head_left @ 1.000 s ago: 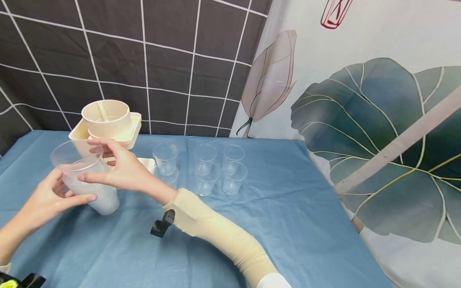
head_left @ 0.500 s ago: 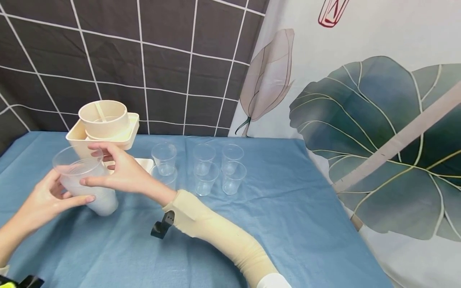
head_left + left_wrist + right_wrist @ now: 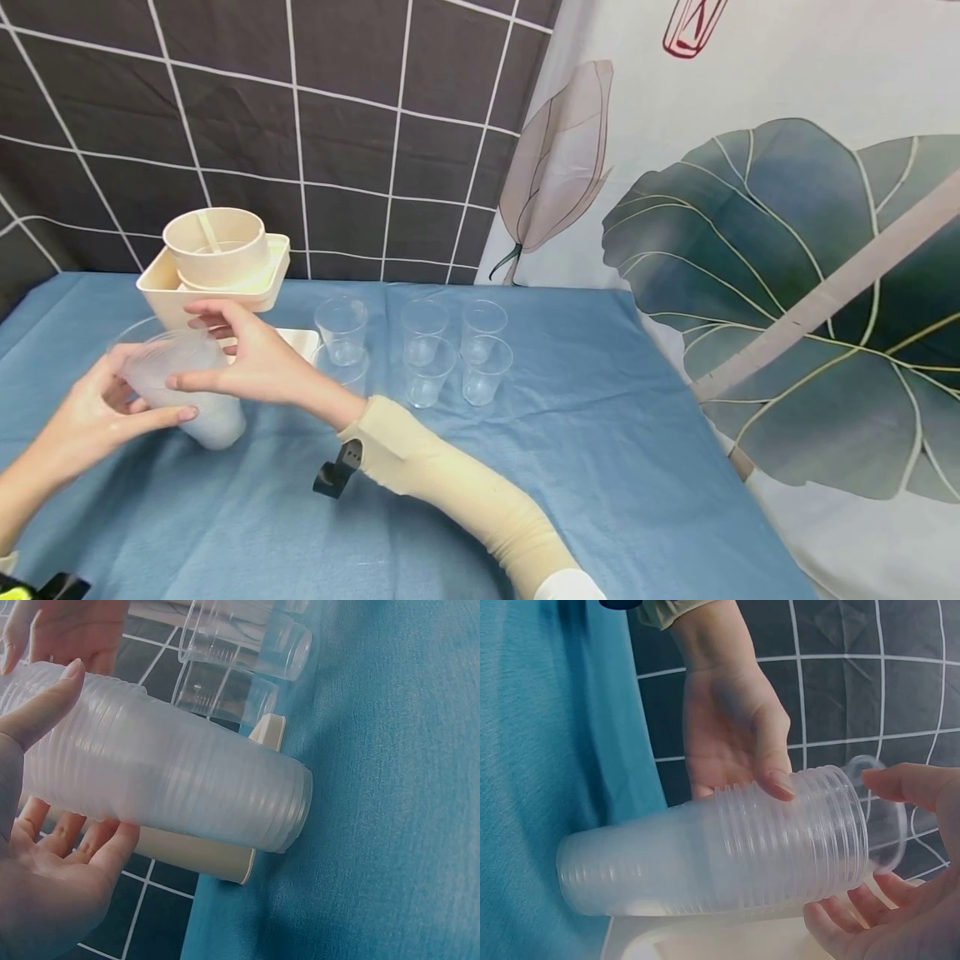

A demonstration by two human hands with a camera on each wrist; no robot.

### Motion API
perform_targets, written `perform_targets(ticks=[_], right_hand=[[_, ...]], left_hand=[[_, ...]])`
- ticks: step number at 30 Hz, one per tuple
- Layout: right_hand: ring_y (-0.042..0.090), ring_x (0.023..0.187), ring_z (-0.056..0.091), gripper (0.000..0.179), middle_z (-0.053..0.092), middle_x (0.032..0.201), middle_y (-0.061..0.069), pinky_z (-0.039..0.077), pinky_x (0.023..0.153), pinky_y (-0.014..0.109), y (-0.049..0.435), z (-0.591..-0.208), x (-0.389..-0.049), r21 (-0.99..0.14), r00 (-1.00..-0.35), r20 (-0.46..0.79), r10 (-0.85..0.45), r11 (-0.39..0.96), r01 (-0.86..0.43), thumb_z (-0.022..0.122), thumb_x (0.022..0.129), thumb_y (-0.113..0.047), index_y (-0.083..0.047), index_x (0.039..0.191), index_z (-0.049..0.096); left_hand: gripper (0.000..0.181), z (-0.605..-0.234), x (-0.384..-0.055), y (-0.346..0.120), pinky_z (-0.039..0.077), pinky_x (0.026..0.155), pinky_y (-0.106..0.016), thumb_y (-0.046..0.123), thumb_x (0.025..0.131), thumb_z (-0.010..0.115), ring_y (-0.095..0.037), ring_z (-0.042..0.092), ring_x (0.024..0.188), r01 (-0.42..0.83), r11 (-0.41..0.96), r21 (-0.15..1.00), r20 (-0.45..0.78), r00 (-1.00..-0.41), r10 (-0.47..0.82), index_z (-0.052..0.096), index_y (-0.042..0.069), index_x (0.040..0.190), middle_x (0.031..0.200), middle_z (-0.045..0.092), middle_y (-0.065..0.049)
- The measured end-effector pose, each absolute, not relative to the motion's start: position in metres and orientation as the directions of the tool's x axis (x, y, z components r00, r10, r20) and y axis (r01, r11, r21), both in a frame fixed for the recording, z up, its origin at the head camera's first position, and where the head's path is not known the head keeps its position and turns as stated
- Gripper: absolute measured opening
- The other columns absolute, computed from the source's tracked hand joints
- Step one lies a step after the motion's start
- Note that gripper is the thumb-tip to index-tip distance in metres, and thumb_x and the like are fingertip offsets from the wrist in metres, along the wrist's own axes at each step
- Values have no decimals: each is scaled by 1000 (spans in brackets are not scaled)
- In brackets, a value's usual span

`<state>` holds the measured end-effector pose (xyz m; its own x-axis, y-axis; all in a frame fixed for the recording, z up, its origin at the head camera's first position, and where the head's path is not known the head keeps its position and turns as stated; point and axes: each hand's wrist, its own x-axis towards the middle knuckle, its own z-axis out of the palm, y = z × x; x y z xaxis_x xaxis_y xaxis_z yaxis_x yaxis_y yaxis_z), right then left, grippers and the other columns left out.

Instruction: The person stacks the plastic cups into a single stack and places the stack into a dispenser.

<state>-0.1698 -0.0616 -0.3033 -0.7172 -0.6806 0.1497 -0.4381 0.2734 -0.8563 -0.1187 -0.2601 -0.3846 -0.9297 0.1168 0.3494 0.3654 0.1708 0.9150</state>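
A tall stack of nested clear plastic cups (image 3: 213, 421) leans leftward at its top, over the cloth at the left of the head view. My left hand (image 3: 90, 417) grips it from the side, thumb on one side and fingers on the other, as the left wrist view also shows. At the mouth end, my right hand (image 3: 258, 358) holds the topmost plastic cup (image 3: 889, 825) by its rim between thumb and fingers. That cup's rim stands a little out of the stack in the right wrist view. Whether the stack's base touches the cloth I cannot tell.
Behind the hands stands a cream rectangular holder (image 3: 266, 287) with a round, divided cream container (image 3: 225, 262) on top. A low white tray (image 3: 303, 340) lies beside it. Several single clear cups (image 3: 429, 383) stand on the blue cloth (image 3: 600, 467) right of the stack.
The topmost cup's rim has sunk lower, closer to the rest of the stack. My right hand has shifted slightly down with it; my left hand has barely moved.
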Motion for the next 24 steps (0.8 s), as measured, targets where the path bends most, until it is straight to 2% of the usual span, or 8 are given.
perform_targets(ticks=[10,16,24], right_hand=[[-5,113,51,75,49,140,-6,39,92,4,-64,-304,-172,-842,-704,123,-700,301,-447,77,78,-16,-10,143,40],[-6,113,51,70,48,142,-8,39,92,4,-64,-303,-172,-825,-707,112,-698,331,-458,75,81,-20,-11,142,42],[-6,116,49,65,48,143,-3,38,92,0,-63,-304,-173,-798,-681,137,-719,327,-506,73,83,-20,-6,140,45]], left_hand=[[78,-383,-118,-260,41,80,4,-21,68,72,17,51,104,325,341,882,313,-945,92,43,23,125,120,50,21],[77,-384,-118,-261,41,81,4,-20,69,72,17,50,105,319,343,883,306,-947,94,43,24,125,121,49,21],[78,-384,-118,-260,43,81,2,-23,68,71,15,52,104,335,309,890,321,-942,97,44,23,125,120,50,18]])
